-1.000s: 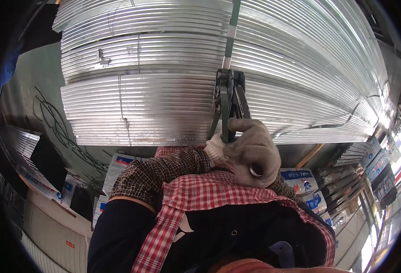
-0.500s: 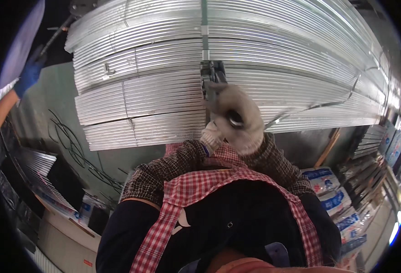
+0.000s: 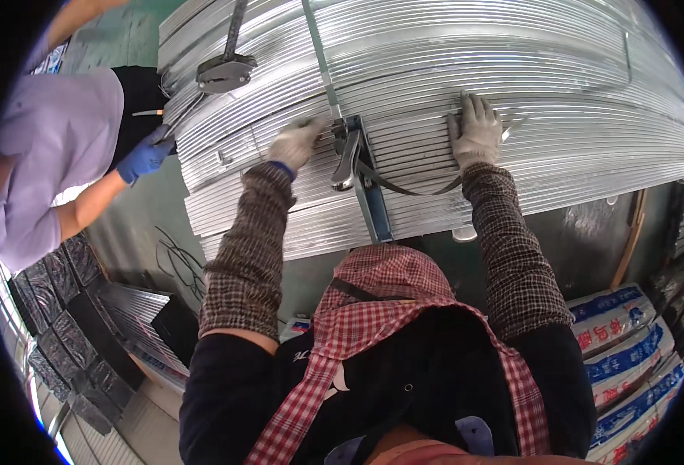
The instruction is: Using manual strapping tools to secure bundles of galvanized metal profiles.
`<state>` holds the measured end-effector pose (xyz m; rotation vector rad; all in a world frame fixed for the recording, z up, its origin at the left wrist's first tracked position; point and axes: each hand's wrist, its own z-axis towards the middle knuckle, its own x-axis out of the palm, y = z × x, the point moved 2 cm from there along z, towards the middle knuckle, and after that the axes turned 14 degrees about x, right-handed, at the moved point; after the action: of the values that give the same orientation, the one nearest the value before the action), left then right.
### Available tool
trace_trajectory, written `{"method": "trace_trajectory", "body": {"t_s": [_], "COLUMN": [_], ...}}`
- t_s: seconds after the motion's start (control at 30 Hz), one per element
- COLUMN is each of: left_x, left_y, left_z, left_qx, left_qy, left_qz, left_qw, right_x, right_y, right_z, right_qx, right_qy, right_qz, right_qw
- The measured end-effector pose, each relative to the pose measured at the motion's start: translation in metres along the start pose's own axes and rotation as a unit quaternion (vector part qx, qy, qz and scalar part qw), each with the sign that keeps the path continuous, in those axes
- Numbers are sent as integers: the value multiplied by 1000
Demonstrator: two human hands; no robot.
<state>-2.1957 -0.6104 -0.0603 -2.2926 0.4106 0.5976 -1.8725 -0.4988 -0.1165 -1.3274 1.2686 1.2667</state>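
Observation:
A strapping tensioner (image 3: 360, 174) with a blue-grey body and metal lever lies on a stack of ribbed silvery metal profiles (image 3: 528, 81). A green strap (image 3: 318, 46) runs from it across the stack, and a loose dark strap end (image 3: 404, 188) curves out to its right. Just left of the tensioner is my left hand (image 3: 295, 144) in a pale glove, slightly blurred, its fingers loosely bent with nothing seen in them. My right hand (image 3: 478, 133), also gloved, rests on the profiles further right, fingers stretched forward and thumb apart.
At the left, a co-worker's blue-gloved hand (image 3: 145, 157) is at the stack's end. A second metal tool (image 3: 226, 74) lies on the profiles at the far left. Printed bags (image 3: 617, 341) are piled at the lower right, and dark cables (image 3: 177, 260) lie at the lower left.
Both my hands have come off the tensioner and spread apart, left to its left and right onto the profiles. The co-worker shows more at the left. My view has shifted.

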Motion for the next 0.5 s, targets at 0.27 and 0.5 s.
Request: {"method": "trace_trajectory", "body": {"t_s": [0.27, 0.5], "left_x": [39, 39], "left_y": [1, -7], "left_z": [46, 37], "left_qx": [-27, 248], "left_qy": [-21, 26], "left_qz": [-37, 392], "left_qw": [999, 885], "right_x": [-11, -7], "right_y": [6, 3], "right_z": [2, -1], "right_qx": [-22, -23], "right_qy": [-17, -20], "right_qz": [67, 56], "right_qw": [997, 998]}}
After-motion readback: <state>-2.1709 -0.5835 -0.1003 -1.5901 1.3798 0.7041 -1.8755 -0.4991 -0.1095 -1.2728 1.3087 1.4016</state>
